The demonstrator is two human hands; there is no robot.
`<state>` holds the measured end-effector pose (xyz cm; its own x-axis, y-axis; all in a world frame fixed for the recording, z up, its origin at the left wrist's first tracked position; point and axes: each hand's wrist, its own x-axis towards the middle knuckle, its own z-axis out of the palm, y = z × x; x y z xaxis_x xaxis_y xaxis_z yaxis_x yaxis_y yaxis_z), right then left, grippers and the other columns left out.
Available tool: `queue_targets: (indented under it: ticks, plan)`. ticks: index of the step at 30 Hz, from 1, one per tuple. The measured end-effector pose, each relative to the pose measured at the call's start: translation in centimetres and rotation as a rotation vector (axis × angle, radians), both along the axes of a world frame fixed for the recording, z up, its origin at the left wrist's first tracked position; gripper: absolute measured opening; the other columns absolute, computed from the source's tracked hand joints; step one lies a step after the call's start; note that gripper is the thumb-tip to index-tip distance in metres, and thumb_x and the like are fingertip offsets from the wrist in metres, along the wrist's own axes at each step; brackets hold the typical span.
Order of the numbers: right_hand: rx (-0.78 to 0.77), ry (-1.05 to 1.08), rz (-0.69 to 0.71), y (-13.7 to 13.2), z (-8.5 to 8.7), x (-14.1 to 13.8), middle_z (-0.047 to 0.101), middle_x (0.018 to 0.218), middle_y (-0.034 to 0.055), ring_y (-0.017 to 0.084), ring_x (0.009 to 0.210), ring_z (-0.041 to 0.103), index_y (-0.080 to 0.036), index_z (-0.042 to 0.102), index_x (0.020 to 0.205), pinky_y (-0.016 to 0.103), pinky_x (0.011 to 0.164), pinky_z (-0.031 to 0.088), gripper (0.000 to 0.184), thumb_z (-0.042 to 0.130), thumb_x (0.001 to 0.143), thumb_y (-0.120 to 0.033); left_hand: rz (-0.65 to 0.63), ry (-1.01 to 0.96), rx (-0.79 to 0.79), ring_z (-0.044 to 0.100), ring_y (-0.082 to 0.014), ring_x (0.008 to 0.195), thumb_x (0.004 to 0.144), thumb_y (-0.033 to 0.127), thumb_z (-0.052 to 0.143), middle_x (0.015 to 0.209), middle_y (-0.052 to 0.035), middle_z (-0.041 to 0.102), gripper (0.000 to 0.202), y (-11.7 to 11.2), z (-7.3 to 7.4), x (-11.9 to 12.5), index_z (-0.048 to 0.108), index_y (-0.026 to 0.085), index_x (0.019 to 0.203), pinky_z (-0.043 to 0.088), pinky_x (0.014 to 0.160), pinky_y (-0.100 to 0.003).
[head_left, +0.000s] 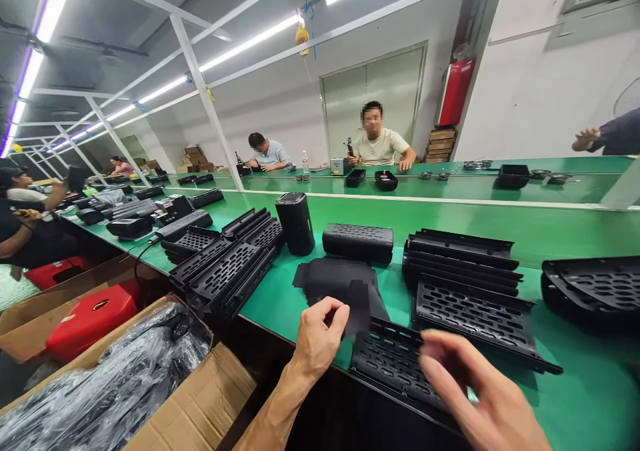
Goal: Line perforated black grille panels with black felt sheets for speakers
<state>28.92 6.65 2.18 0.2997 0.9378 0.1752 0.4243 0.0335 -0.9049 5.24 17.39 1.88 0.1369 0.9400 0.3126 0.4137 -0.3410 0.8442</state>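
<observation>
Between the thumb and fingers of my left hand (320, 334) is a thin black sheet (359, 307), raised near the table's front edge. Behind it lies a loose pile of similar black sheets (337, 277). My right hand (480, 387) has its fingers apart and partly curled over the right end of a black slotted grille (387, 357); I cannot tell if it touches it. This grille lies with its slotted inner face up. To its right rests another slotted grille (475, 314), with several stacked grilles (460, 257) behind.
A black speaker-like cylinder (295, 224) stands upright beside a lying slotted case (357, 241). More grilles (235, 257) cover the table's left. An open carton (195, 397) of plastic-wrapped parts and a red stool (93, 321) are below left. Co-workers sit across the green table (450, 211).
</observation>
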Motion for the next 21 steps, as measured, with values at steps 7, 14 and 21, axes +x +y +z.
queue_targets:
  ticks: [7,14,21]
  plan:
    - [-0.085,-0.054,0.247,8.1,2.3,-4.0,0.044,0.062,-0.0043,0.016,0.062,0.041,-0.023,0.056,0.074,0.032,0.059,0.031,0.037,0.056,0.087,-0.057,-0.087,0.122,0.118,0.065,-0.0192,0.085,0.103,0.038,0.058,0.089,-0.0019,0.075,0.024,-1.8,-1.7,0.4,0.074,0.022,0.092,0.047,0.080,-0.032]
    - [-0.219,-0.205,0.136,3.8,0.2,0.5,0.040,0.065,-0.0038,0.018,0.063,0.036,-0.025,0.062,0.078,0.033,0.061,0.028,0.049,0.051,0.087,-0.072,0.093,0.545,0.177,0.060,-0.0277,0.106,0.099,0.023,0.064,0.105,-0.0012,0.076,0.012,0.3,-4.0,-3.3,0.076,0.027,0.100,0.044,0.093,-0.045]
    - [-0.387,-0.422,-0.023,1.5,-3.1,3.3,0.049,0.064,-0.0038,0.021,0.065,0.048,-0.030,0.061,0.087,0.036,0.065,0.038,0.052,0.036,0.089,-0.076,0.212,0.597,0.186,0.059,-0.0295,0.105,0.096,0.031,0.072,0.109,-0.0056,0.071,0.012,0.8,-3.9,-1.1,0.071,0.024,0.106,0.046,0.093,-0.046]
